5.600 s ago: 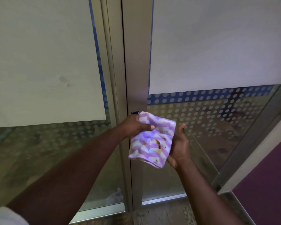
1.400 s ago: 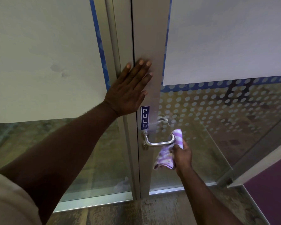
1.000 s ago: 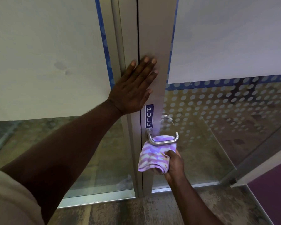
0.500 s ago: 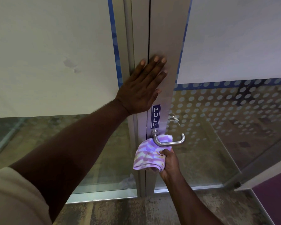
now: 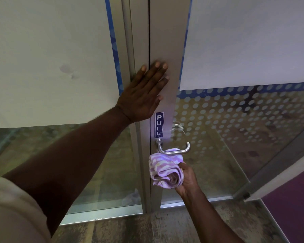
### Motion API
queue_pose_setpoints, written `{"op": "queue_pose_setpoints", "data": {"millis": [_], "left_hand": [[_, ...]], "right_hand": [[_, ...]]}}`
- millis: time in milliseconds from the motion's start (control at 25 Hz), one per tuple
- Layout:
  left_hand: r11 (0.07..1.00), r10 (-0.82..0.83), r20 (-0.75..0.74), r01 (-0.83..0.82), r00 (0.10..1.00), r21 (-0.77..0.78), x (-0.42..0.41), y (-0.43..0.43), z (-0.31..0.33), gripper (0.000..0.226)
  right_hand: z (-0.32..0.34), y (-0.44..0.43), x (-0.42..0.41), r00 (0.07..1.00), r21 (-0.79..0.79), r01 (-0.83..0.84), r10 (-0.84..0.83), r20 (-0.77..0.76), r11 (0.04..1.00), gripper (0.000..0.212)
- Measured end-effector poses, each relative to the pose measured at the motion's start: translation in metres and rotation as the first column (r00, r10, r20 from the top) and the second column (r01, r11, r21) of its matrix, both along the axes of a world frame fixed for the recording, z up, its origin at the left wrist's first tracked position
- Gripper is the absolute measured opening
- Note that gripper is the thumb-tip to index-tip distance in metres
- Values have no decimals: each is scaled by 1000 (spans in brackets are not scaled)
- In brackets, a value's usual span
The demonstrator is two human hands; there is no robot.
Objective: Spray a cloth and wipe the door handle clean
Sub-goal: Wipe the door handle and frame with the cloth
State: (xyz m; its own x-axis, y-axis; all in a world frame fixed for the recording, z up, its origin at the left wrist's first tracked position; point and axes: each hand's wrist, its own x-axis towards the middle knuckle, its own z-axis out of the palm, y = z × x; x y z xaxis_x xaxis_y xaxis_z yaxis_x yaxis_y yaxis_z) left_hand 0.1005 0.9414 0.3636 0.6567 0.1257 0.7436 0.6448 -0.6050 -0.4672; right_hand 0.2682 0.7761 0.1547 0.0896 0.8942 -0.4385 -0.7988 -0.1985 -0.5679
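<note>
I pressed my left hand, fingers spread flat and holding nothing, against the aluminium door frame to steady the door. My right hand clenched the one purple-and-white cloth, bunched up under the single lever handle so it touched the bar's underside. One "PULL" sticker sat just above; no spray bottle showed.
</note>
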Motion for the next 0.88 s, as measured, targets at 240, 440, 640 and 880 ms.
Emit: {"op": "queue_pose_setpoints", "data": {"millis": [240, 440, 640, 880], "left_hand": [[998, -35, -10, 35, 999, -48, -2, -7, 5, 59], [988, -43, 18, 46, 999, -146, 0, -19, 7, 57], [890, -199, -12, 175, 980, -420, 18, -59, -8, 59], [94, -43, 152, 155, 987, -983, 48, -100, -23, 91]], "right_hand": [[14, -8, 49, 992, -75, 71, -63, 105, 995, 45], [19, -11, 66, 926, -72, 137, -102, 364, 988, 37], [42, -27, 79, 949, 98, 148, -169, 267, 984, 54], [94, -35, 80, 962, 362, -115, 14, 271, 925, 57]]}}
